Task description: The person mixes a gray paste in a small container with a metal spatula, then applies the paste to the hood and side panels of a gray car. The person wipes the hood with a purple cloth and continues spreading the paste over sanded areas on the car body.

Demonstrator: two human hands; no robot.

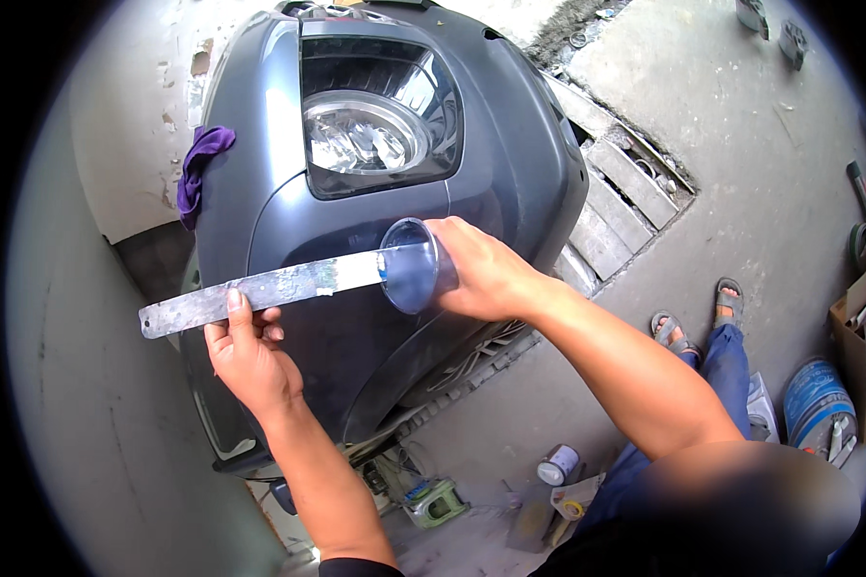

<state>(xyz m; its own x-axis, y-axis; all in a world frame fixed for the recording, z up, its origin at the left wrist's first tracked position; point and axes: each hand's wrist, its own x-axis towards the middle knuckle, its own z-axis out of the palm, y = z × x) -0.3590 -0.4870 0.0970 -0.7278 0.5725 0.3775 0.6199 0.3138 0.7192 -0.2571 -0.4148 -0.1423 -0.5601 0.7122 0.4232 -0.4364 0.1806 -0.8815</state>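
Note:
My left hand (pixel 255 361) is closed on a long flat metal stirring strip (pixel 284 286), gripping it between thumb and fingers near its holed end. Grey and pale smears coat the strip's middle. Its other end reaches inside a clear plastic cup (pixel 411 298). Fingers of my right hand (pixel 486 269) wrap round the cup from the right, and its mouth faces left and toward the camera. How much the cup holds, I cannot tell. Both hands are above the dark grey front corner of a car (pixel 356 231), below its headlight (pixel 370 135).
A purple cloth (pixel 200 168) hangs on the car's left edge. Slats (pixel 625 192) cover a floor channel at right. A small can (pixel 557 464) and a green tool (pixel 436 503) lie below. At far right stand a blue bucket (pixel 813 394) and a cardboard box (pixel 852 332).

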